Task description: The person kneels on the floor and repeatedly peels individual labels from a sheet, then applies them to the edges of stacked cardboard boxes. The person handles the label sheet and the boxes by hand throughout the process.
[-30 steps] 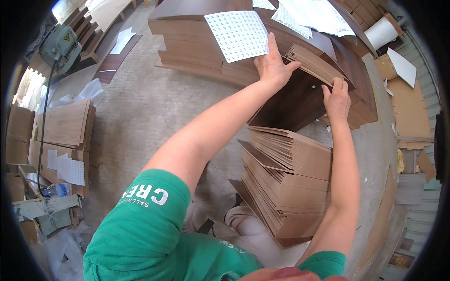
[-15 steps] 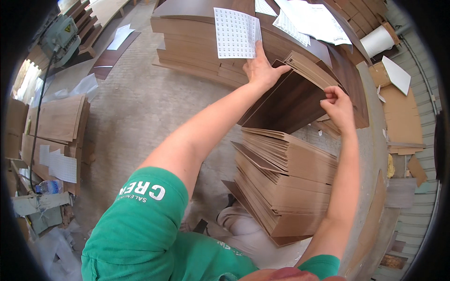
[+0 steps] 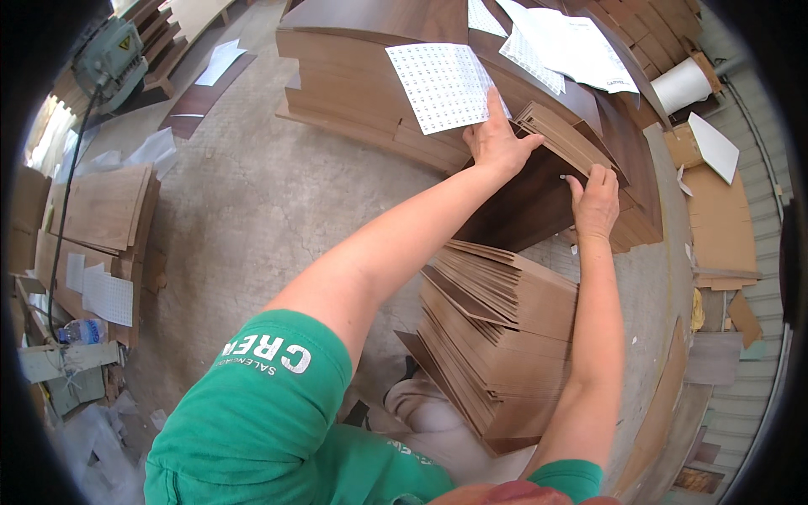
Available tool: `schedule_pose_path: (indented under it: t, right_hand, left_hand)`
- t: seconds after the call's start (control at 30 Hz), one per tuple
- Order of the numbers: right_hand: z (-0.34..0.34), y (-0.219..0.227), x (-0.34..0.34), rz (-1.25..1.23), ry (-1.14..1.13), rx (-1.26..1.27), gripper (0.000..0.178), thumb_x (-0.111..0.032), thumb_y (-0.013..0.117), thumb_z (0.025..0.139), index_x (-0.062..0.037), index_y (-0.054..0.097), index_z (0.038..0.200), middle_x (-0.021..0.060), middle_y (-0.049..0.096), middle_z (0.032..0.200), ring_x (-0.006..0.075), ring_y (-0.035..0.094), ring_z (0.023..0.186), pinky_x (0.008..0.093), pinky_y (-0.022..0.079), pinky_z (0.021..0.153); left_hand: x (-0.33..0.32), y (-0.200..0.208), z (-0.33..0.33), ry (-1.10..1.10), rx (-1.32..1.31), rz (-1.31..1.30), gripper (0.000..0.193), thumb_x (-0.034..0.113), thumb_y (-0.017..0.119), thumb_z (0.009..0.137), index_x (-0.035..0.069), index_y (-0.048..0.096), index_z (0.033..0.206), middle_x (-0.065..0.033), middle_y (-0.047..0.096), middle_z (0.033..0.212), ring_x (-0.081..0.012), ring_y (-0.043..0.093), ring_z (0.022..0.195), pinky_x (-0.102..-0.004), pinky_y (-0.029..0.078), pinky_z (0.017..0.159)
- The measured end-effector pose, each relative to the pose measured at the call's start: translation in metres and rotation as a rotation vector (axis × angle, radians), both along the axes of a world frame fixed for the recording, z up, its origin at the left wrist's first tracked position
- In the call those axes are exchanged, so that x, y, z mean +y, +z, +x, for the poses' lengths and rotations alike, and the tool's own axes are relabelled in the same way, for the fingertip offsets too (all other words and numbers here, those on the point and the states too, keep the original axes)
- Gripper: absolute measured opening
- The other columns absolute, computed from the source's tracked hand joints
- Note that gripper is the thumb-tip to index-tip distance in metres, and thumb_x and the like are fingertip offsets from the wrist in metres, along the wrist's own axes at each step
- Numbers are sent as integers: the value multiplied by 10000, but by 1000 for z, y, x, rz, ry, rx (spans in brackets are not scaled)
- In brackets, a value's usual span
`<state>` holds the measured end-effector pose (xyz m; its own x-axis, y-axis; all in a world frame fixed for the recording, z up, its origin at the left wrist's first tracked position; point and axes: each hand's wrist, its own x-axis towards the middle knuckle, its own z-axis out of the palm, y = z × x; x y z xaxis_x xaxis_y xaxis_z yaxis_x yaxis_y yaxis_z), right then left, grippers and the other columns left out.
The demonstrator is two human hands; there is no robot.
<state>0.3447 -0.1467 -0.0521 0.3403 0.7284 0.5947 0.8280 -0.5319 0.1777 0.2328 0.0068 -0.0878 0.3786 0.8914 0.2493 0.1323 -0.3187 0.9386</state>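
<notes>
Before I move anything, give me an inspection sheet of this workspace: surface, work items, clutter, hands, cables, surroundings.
Surface: grey floor, scuffed.
Work items: dark panel, tilted; fanned boards nearer the person; big stack beyond.
Clutter: papers lying on the big stack; plastic film and bottle at left.
Hands: left hand holds a printed sheet; right hand is at the panel's edge, grip unclear.
Cables: black cable hangs from a grey box.
Surroundings: ribbed wall, white roll at right.

Paper sheet (image 3: pixel 439 84), smooth wood-look panel (image 3: pixel 523 198)
</notes>
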Motion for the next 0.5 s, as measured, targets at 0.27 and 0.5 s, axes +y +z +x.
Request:
schedule_pose_path:
  t: [0.27, 0.5]
  right_hand:
    - [-23, 3, -29, -124, 50, 32, 481, -74, 686, 771, -32, 554, 1231, 128, 544, 1194, 321, 491, 1092, 412, 442, 940]
    - [-44, -1, -40, -151, -82, -1, 467, -58, 619, 758, -56, 565, 1222, 96, 499, 1272, 293, 466, 1151, 414, 443, 942]
  left_hand:
    - [0, 20, -21, -131, 102, -61, 1155, 342, 855, 626, 34, 139, 1478, -225, 352, 1444, -356, 307, 1364, -521, 202, 1101]
    - [-1, 55, -32, -176, 346, -119, 1192, 343, 865, 610, 36, 109, 1481, -225, 389, 1420, -348, 297, 1369, -532, 205, 1105]
